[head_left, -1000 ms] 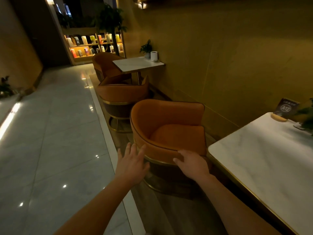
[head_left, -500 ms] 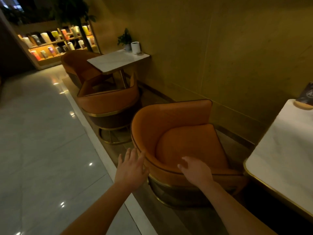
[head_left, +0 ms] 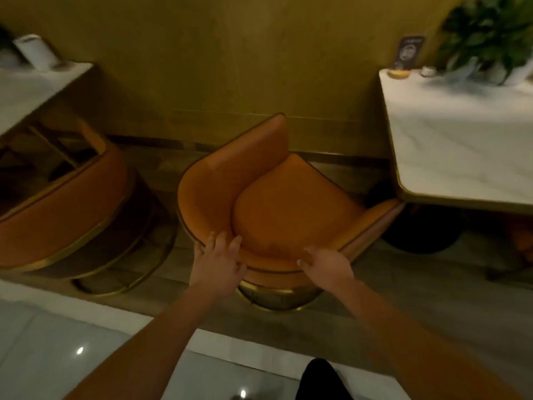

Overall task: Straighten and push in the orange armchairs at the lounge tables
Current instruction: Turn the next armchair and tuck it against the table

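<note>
Nearest zone: a glossy pale tile floor (head_left: 57, 356), bordered by a strip of grey-brown wood-plank flooring (head_left: 418, 284) on which the furniture stands. Two bare forearms extend forward from the lower edge.

The left hand (head_left: 217, 265) grips the rear rim of the orange upholstered armchair (head_left: 277, 209) — fingers laid over the top edge onto the inner face, thumb on the outer face. The right hand (head_left: 326, 264) clasps the same rim further right, fingers hooked over the edge.

The armchair stands between two tables, turned at an angle, open front facing right. One arm tip lies just beside the corner of the white marble-topped table with gold edging (head_left: 461, 145).

A second orange armchair (head_left: 63, 215) stands at the left, pushed in at another white table (head_left: 31, 88).

Farthest zone: an ochre wall (head_left: 230, 53). A green potted plant (head_left: 490, 27) and a small dark sign card (head_left: 409, 51) stand at the right table's far end.
</note>
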`<state>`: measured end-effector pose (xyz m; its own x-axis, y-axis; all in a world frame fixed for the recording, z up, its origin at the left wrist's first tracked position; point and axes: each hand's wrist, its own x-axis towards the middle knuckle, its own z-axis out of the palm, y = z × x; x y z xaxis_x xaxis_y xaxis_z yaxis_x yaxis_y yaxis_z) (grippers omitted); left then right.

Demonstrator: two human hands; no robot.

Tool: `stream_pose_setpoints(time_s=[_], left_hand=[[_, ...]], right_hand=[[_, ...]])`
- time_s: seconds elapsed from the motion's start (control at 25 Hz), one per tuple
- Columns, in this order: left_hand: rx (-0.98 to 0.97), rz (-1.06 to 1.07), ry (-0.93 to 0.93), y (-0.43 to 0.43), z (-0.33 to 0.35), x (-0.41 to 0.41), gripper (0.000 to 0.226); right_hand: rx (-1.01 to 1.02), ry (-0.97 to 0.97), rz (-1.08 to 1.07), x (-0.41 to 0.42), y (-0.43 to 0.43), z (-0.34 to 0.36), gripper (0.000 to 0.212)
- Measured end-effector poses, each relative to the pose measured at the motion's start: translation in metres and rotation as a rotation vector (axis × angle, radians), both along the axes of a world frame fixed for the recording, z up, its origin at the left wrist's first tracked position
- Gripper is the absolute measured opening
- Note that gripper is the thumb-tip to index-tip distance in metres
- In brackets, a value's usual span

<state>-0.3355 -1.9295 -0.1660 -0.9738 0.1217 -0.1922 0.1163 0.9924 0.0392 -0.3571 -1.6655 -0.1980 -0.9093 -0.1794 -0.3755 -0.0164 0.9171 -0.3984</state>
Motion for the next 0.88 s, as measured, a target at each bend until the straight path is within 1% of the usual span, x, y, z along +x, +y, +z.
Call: stream_pose_setpoints(time_s=[0.16,0.36,0.44,0.56,0.72,0.88], left_hand=[[-0.068,-0.03,-0.016,-0.035,-0.037,-0.037,0.058],[-0.103,-0.033,0.005,-0.057,-0.081,-0.072,0.064],[-0.111,-0.041,0.031,-0.061,-0.086,-0.081,0.068],[-0.095,-0.103,0.088,-0.063,-0.088,-0.087,0.059],[-0.045,-0.169,0.112,-0.07,-0.091,-0.093,0.054],[-0.003,-0.215,0.143,-0.074,-0.095,-0.103,0.052]], right_hand=[[0.027,0.055,-0.008,-0.005,-0.036,-0.039,0.051],[0.038,0.029,-0.06,-0.015,-0.061,-0.092,0.056],[0.037,0.142,-0.13,-0.014,-0.072,-0.105,0.059],[0.096,0.3,-0.241,-0.012,-0.086,-0.118,0.058],[0.119,0.367,-0.391,-0.014,-0.098,-0.124,0.049],[0.145,0.445,-0.443,-0.02,-0.104,-0.125,0.044]])
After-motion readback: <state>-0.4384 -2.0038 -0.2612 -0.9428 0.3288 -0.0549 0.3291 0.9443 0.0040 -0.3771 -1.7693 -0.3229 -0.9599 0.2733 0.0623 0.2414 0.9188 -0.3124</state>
